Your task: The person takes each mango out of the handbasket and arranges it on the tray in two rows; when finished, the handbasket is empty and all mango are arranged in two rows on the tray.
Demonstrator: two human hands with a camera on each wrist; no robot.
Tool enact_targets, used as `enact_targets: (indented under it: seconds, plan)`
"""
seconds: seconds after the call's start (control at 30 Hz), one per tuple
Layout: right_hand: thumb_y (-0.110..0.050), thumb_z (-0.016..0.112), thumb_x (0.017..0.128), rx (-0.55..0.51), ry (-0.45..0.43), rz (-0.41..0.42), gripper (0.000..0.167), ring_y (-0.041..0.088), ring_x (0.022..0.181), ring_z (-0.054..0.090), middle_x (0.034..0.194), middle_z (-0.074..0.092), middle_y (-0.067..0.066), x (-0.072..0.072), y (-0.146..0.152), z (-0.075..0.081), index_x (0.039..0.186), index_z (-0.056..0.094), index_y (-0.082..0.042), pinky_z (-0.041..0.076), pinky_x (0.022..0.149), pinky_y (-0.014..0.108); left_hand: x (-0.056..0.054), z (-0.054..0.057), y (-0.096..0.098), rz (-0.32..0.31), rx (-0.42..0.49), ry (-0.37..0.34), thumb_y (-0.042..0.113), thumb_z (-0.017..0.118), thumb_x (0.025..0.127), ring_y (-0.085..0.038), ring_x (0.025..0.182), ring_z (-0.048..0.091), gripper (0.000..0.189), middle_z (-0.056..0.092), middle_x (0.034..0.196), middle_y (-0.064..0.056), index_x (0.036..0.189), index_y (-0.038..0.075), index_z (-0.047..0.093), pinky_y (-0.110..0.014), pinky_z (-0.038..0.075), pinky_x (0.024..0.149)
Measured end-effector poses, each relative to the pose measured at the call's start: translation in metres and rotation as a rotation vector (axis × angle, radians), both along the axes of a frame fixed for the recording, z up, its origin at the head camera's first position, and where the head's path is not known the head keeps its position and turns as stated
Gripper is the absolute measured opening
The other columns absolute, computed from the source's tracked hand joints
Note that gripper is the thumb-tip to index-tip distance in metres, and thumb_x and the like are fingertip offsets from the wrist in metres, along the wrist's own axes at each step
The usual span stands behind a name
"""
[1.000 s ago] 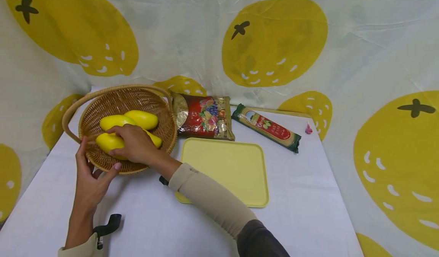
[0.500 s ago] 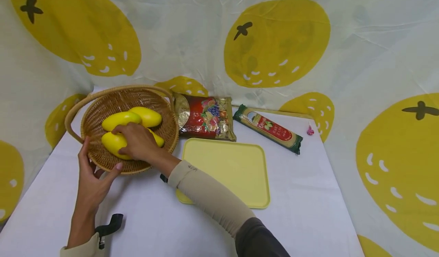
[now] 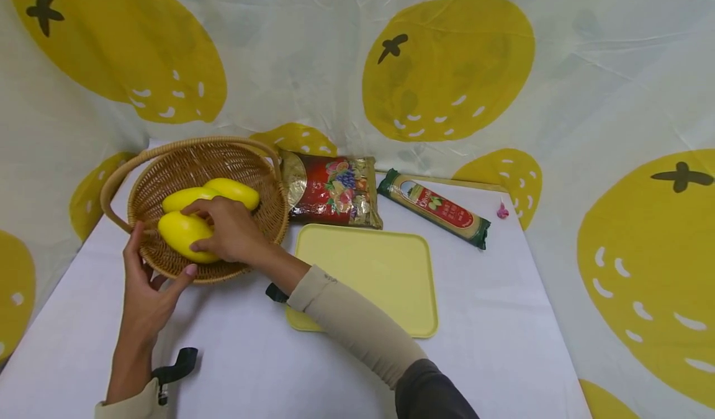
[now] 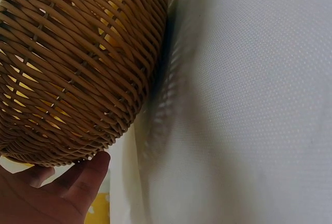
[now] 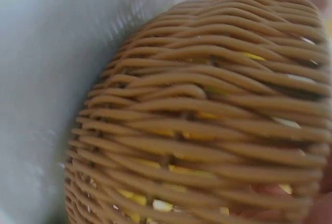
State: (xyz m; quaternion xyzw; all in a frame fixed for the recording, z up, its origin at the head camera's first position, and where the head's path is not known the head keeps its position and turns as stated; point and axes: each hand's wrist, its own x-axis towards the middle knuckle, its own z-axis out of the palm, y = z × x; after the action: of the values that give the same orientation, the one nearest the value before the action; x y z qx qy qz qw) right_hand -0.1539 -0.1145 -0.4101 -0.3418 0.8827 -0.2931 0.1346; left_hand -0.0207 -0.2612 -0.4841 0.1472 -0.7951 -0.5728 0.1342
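Observation:
A wicker basket (image 3: 212,158) with a hooped handle stands at the left of the table, holding yellow mangoes. My right hand (image 3: 231,229) reaches inside it and grips the front mango (image 3: 180,233), thumb on the near side and fingers over the top. Behind that lie a second mango (image 3: 181,200) and a third mango (image 3: 237,190). My left hand (image 3: 146,301) holds the basket at its front left rim, fingers at the side and thumb at the front. In the left wrist view, fingers (image 4: 91,182) touch the woven wall. The right wrist view is mostly filled by basket weave (image 5: 207,115).
A pale yellow tray (image 3: 385,276) lies right of the basket, partly under my right forearm. Behind it are a red and gold fruit-printed packet (image 3: 335,192) and a green-ended Olivoilà packet (image 3: 436,208). A small pink object (image 3: 503,210) lies near the right edge.
My right hand has shifted slightly to the right, and more of the front mango shows in its grip. The mango tip once visible right of this hand is out of sight. The left hand keeps its hold.

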Motion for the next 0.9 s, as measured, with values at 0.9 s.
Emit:
enact_targets:
  seconds: [0.9]
  plan:
    - [-0.014,0.091,0.084,-0.496,-0.197,-0.14,0.057,0.01,0.108,0.068,0.139,0.069,-0.002,0.006,0.096,0.027,0.138,0.072,-0.02,0.064,0.085,0.025,0.0,0.001,0.002,0.022,0.029,0.018,0.001,0.078,0.093,-0.032,0.154,0.034,0.112,0.012,0.178,0.007,0.17,0.041,0.008,-0.007,0.045,0.107]
